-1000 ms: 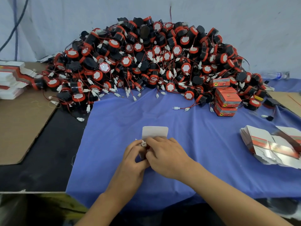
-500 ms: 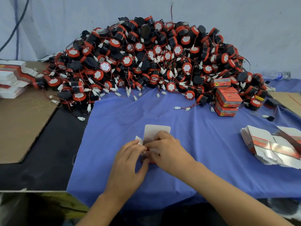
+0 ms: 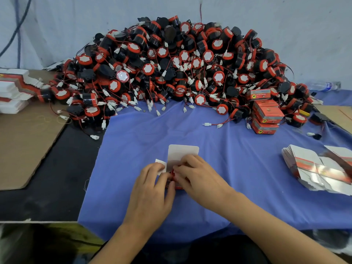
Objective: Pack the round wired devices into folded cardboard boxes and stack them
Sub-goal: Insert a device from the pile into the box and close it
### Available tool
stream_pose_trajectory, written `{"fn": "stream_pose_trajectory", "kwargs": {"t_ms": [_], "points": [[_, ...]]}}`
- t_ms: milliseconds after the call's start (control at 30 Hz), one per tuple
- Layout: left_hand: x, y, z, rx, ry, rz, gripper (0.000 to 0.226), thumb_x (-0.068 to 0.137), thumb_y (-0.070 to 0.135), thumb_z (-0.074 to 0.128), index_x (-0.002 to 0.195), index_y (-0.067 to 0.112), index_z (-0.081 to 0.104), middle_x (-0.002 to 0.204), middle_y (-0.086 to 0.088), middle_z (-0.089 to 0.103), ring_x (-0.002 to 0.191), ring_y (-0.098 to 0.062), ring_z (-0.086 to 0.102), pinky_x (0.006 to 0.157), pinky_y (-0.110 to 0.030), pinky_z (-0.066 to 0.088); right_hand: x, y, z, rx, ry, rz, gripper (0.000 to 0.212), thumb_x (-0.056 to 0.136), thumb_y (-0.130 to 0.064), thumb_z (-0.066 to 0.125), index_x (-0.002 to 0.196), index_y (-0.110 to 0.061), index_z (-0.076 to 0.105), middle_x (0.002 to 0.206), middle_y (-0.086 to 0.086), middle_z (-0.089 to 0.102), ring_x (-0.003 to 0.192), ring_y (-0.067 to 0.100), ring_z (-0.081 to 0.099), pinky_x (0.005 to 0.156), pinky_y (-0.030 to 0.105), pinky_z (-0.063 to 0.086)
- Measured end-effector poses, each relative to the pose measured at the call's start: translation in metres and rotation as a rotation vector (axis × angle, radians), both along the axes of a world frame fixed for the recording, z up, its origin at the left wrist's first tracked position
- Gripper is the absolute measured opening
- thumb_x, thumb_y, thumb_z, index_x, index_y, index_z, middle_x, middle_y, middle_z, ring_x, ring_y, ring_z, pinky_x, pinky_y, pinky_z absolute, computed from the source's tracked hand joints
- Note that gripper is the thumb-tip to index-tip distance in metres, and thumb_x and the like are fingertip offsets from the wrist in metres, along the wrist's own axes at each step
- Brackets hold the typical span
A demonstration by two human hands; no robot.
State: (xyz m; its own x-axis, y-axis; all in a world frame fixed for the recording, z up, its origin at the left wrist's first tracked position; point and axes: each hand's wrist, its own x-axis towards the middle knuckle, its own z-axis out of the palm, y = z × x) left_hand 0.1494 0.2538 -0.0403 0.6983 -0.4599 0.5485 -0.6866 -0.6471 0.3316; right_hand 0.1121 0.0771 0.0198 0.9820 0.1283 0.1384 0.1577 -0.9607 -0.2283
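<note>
— White cardboard, that small flap: new since a second ago?
— Yes. The white folded cardboard box [image 3: 182, 153] lies mid-cloth under both hands. Its little side flap [image 3: 161, 164] now sticks out by the left hand [image 3: 152, 189], whose curled fingers pinch the box's left side. The white plug held up between the fingers earlier is out of sight. Red of a round wired device [image 3: 172, 173] shows there instead, pinched by the right hand [image 3: 200, 180] at the box mouth. The rounded top flap stands open behind.
— Surroundings, from the left?
— Stacked flat white-and-red carton blanks [image 3: 13, 90], a matte brown corrugated sheet [image 3: 24, 141], bare black tabletop [image 3: 47, 187], then wrinkled blue cloth [image 3: 190, 134]. Behind is a tangled heap of black-and-red round devices [image 3: 181, 69] with thin red wires. Rightward sit glossy red packed boxes [image 3: 266, 117], stacked, and a fanned pile of flat blanks [image 3: 316, 168].
— Room?
— Open cloth on either side of the hands and ahead of them. The cloth's near edge hangs under the forearms.
</note>
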Motion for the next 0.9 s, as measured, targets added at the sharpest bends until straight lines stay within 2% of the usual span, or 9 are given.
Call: {"fn": "stream_pose_trajectory", "kwargs": {"t_ms": [133, 233, 300, 367, 500, 600, 733, 800, 900], "points": [[0.000, -0.002, 0.005, 0.027, 0.013, 0.005, 0.014, 0.095, 0.029, 0.064, 0.093, 0.016, 0.070, 0.129, -0.002, 0.057, 0.124, -0.025, 0.050, 0.087, -0.038, 0.052, -0.007, -0.001, -0.005, -0.067, -0.125, -0.006, 0.031, 0.106, -0.035, 0.038, 0.111, -0.027, 0.068, 0.106, -0.010, 0.061, 0.097, 0.015, 0.058, 0.093, 0.034, 0.043], [0.000, -0.004, 0.002, -0.061, 0.112, -0.061, 0.011, 0.094, 0.029, 0.067, 0.092, 0.018, 0.068, 0.134, 0.002, 0.050, 0.130, -0.019, 0.043, 0.094, -0.020, 0.044, -0.008, -0.001, -0.003, -0.082, -0.204, 0.041, 0.020, 0.100, -0.027, 0.052, 0.104, -0.022, 0.071, 0.103, -0.012, 0.066, 0.097, 0.014, 0.062, 0.090, 0.036, 0.049], [0.000, -0.003, -0.002, -0.207, 0.192, -0.096, 0.017, 0.090, 0.024, 0.075, 0.104, 0.023, 0.066, 0.136, 0.007, 0.046, 0.130, -0.010, 0.040, 0.100, -0.012, 0.038, -0.006, -0.002, -0.001, -0.124, -0.201, 0.063, 0.020, 0.100, -0.026, 0.053, 0.107, -0.021, 0.070, 0.103, -0.011, 0.065, 0.095, 0.015, 0.062, 0.091, 0.038, 0.049], [0.000, -0.002, -0.005, -0.396, 0.269, -0.136, 0.042, 0.089, 0.016, 0.078, 0.124, 0.029, 0.058, 0.140, 0.009, 0.043, 0.128, -0.001, 0.044, 0.099, -0.014, 0.045, -0.004, -0.004, 0.001, -0.142, -0.150, 0.068, 0.027, 0.102, -0.030, 0.044, 0.119, -0.023, 0.064, 0.109, -0.011, 0.062, 0.098, 0.014, 0.059, 0.097, 0.036, 0.043], [0.002, -0.003, -0.010, -0.642, 0.319, -0.198, 0.066, 0.088, 0.003, 0.076, 0.142, 0.025, 0.044, 0.145, 0.004, 0.041, 0.137, -0.015, 0.047, 0.087, -0.021, 0.058, 0.000, -0.004, -0.002, -0.091, -0.145, 0.039, 0.026, 0.102, -0.035, 0.043, 0.123, -0.027, 0.057, 0.113, -0.012, 0.059, 0.102, 0.013, 0.058, 0.106, 0.032, 0.035], [0.003, -0.002, -0.013, -0.688, 0.331, -0.193, 0.086, 0.085, -0.003, 0.078, 0.148, 0.034, 0.033, 0.152, 0.007, 0.036, 0.144, -0.022, 0.041, 0.087, -0.020, 0.058, -0.003, -0.006, -0.009, 0.157, -0.164, -0.032, 0.021, 0.096, -0.028, 0.062, 0.117, -0.024, 0.060, 0.115, -0.011, 0.057, 0.100, 0.012, 0.056, 0.105, 0.031, 0.040], [0.001, -0.002, -0.015, -0.611, 0.411, -0.207, 0.090, 0.090, 0.003, 0.074, 0.155, 0.039, 0.023, 0.163, 0.008, 0.024, 0.152, -0.014, 0.029, 0.108, -0.023, 0.047, -0.015, 0.002, -0.023, 0.664, -0.486, -0.236, 0.036, 0.090, -0.019, 0.073, 0.122, -0.027, 0.059, 0.138, -0.008, 0.043, 0.130, 0.001, 0.046, 0.101, 0.008, 0.038], [0.001, 0.000, -0.014, -0.496, 0.509, -0.187, 0.086, 0.095, 0.019, 0.070, 0.154, 0.053, 0.016, 0.164, 0.024, 0.020, 0.148, 0.003, 0.030, 0.116, -0.024, 0.040, -0.019, 0.004, -0.033, 1.012, -0.656, -0.430, 0.030, 0.092, -0.026, 0.066, 0.120, -0.029, 0.056, 0.129, -0.012, 0.051, 0.130, 0.012, 0.051, 0.108, 0.025, 0.044], [0.000, 0.002, -0.014, -0.356, 0.535, -0.175, 0.074, 0.098, 0.031, 0.067, 0.155, 0.050, 0.023, 0.159, 0.034, 0.026, 0.145, 0.006, 0.034, 0.119, -0.032, 0.037, -0.019, -0.005, -0.041, 1.454, -0.584, -0.592, 0.018, 0.100, -0.018, 0.056, 0.115, -0.028, 0.059, 0.114, -0.014, 0.064, 0.116, 0.019, 0.064, 0.106, 0.042, 0.052]]}}
